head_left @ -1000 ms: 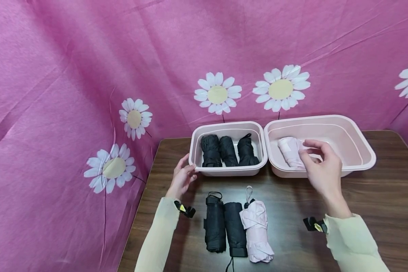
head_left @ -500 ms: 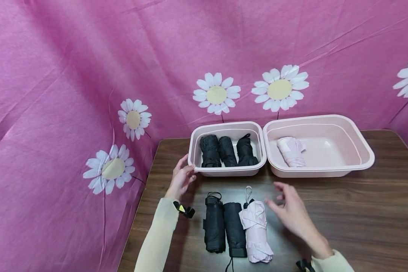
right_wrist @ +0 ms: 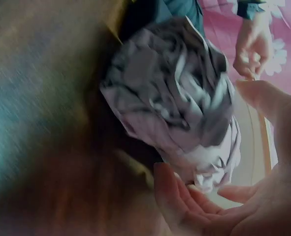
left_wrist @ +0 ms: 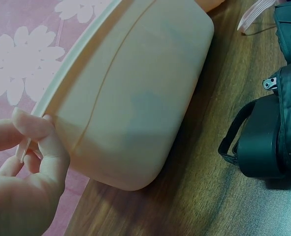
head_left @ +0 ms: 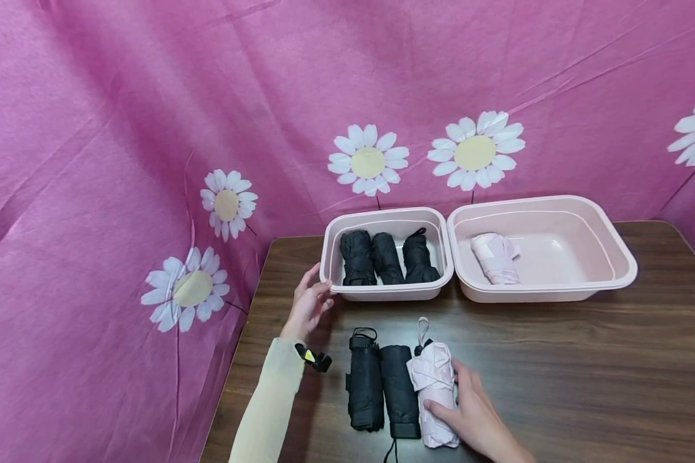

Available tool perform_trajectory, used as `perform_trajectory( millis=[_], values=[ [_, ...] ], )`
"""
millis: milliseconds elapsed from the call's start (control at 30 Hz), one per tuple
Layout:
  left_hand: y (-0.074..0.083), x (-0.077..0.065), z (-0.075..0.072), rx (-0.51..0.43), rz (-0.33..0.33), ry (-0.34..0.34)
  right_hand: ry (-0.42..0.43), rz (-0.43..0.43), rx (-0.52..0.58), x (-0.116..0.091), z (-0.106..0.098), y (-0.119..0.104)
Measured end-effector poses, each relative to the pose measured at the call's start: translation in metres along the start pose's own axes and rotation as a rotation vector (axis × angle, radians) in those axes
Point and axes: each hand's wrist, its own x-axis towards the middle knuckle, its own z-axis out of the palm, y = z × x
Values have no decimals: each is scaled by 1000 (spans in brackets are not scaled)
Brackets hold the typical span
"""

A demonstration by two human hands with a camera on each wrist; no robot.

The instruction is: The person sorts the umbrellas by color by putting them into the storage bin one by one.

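Observation:
At the small pale pink bin's (head_left: 388, 294) near left corner, my left hand (head_left: 308, 308) pinches the rim between thumb and fingers, as the left wrist view (left_wrist: 32, 147) also shows. Inside that bin lie several black folded umbrellas (head_left: 387, 258). My right hand (head_left: 475, 411) is at a pink folding umbrella (head_left: 437, 379) on the table, thumb over it and fingers curled along its right side. The right wrist view shows its crumpled fabric end (right_wrist: 175, 93) between thumb and fingers. Left of it lie two black folding umbrellas, one in the middle (head_left: 399, 392) and one outermost (head_left: 365, 386).
A larger pink bin (head_left: 527, 294) stands against the small bin's right side, with a pink folded umbrella (head_left: 496, 258) at its left end. Behind both hangs a pink cloth (head_left: 301, 128) with daisies. The wooden table (head_left: 585, 373) extends to the right.
My right hand has left the larger bin, moved toward me and left, and come onto the pink umbrella on the table. The left hand stays at the small bin's rim.

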Motion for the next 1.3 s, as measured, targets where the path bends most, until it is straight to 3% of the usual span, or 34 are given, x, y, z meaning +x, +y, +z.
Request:
perform_trajectory(
  millis=[167,433,733,1300],
  values=[
    [0,0,-1,-9,0,-5,-53,58,-13,-5,8,-1],
    [0,1,0,-14,-2,-1,-39,67,-7,-6,15,0],
    [-1,0,-1,-3,-3,2,-91,140,-21,-4,21,-2],
    [0,0,-1,-5,-16,13,-63,121,-5,-5,22,1]
  ],
)
